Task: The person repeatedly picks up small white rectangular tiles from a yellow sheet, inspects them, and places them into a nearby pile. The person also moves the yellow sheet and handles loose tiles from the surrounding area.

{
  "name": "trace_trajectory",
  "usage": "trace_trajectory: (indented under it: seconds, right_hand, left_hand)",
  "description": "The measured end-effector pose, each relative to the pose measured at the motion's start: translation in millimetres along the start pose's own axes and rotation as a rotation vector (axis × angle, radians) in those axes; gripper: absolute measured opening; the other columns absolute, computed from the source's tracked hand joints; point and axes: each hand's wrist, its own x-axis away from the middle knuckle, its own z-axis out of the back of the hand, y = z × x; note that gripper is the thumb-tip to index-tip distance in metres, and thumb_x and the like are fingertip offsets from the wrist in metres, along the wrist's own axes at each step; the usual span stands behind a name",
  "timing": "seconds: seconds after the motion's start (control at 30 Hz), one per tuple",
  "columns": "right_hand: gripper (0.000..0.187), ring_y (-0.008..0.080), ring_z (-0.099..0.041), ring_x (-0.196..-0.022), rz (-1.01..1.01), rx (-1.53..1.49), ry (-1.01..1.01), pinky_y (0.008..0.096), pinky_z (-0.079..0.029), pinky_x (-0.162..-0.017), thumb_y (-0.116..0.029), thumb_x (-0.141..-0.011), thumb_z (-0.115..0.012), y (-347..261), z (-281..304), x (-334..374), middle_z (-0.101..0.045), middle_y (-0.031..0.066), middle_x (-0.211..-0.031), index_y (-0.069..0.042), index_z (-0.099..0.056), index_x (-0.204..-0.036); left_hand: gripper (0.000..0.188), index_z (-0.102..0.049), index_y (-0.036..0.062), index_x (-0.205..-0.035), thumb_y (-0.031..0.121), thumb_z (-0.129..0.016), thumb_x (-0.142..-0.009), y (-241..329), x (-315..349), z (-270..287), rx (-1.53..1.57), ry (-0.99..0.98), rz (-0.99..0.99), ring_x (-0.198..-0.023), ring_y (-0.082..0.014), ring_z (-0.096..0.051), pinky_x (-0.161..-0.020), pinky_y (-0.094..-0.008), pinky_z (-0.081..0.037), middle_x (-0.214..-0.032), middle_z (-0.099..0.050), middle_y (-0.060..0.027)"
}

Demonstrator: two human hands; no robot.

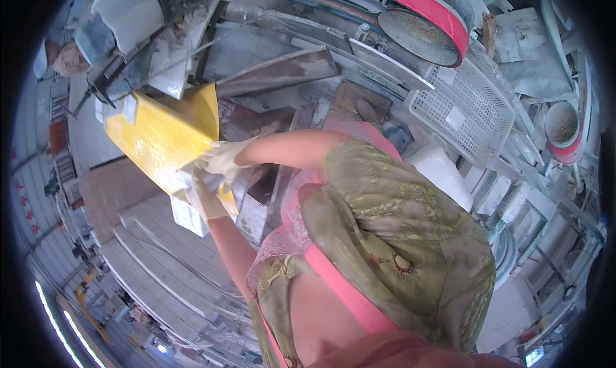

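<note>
A glossy yellow curved panel [160, 134] with upturned sides stands at the left. At its lower right edge, both my hands, in pale gloves, come close together. My right hand [224, 161] is closed beside a small greyish piece [188, 173] that lies against the yellow surface. My left hand [200, 198] is just below it, with its fingers curled at the same spot. The gloves hide most of what the fingers grip, and I cannot tell if the grey piece is separate from the panel. A white block [188, 216] shows under the panel's lower edge.
Behind the panel lie brown boards [279, 71] and scrap sheets. A white perforated plastic basket [463, 114] is at the right, near a red-rimmed round container [420, 35]. Long pale stacked planks [167, 256] run along the lower left. A small red-and-white bucket [563, 127] stands far right.
</note>
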Motion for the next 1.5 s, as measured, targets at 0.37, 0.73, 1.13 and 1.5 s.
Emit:
trace_trajectory:
  seconds: [0.37, 0.73, 1.13, 1.5]
  right_hand:
    - [0.037, 0.0394, -0.063, -0.098, -0.437, 0.193, 0.628, 0.0515, -0.049, -0.087, -0.040, -0.092, -0.055, 156.1, 219.5, 195.8, -0.067, 0.0233, -0.099, -0.009, -0.073, -0.098]
    - [0.083, 0.0300, -0.038, -0.148, -0.722, 0.622, 0.215, 0.0500, -0.029, -0.120, -0.043, -0.079, -0.075, 284.9, 347.2, 299.7, -0.046, 0.0154, -0.158, -0.010, -0.049, -0.150]
    - [0.064, 0.0334, -0.039, -0.147, -0.417, 0.657, 0.221, 0.0479, -0.027, -0.120, -0.042, -0.094, -0.064, 291.7, 378.9, 361.2, -0.048, 0.0183, -0.154, -0.011, -0.053, -0.148]
    - [0.055, 0.0308, -0.045, -0.143, -0.237, 1.309, 0.087, 0.0399, -0.036, -0.119, -0.015, -0.097, -0.051, 278.9, 315.0, 292.5, -0.048, 0.0143, -0.156, -0.009, -0.047, -0.152]
  left_hand:
    - [0.074, -0.034, -0.0069, -0.148, 0.035, -0.069, -0.098, 2.4, 4.4, 0.6, -0.065, 0.045, -0.007, -0.111, -0.0307, -0.066, -0.090, -0.0415, -0.059, -0.129, -0.061, -0.0196]
    - [0.092, -0.004, 0.0157, -0.166, 0.026, -0.067, -0.100, 24.3, 21.1, -14.7, -0.090, 0.130, 0.075, -0.128, -0.0291, -0.059, -0.106, -0.0426, -0.050, -0.150, -0.048, -0.0171]
    - [0.087, -0.017, 0.0124, -0.163, 0.025, -0.071, -0.096, 29.1, 22.3, -9.0, 0.002, 0.154, 0.081, -0.127, -0.0263, -0.058, -0.110, -0.0392, -0.045, -0.148, -0.051, -0.0155]
    - [0.083, -0.040, -0.0038, -0.152, 0.037, -0.078, -0.090, -8.3, 1.8, 25.6, -0.077, 0.069, 0.171, -0.125, -0.0274, -0.060, -0.110, -0.0382, -0.044, -0.148, -0.049, -0.0219]
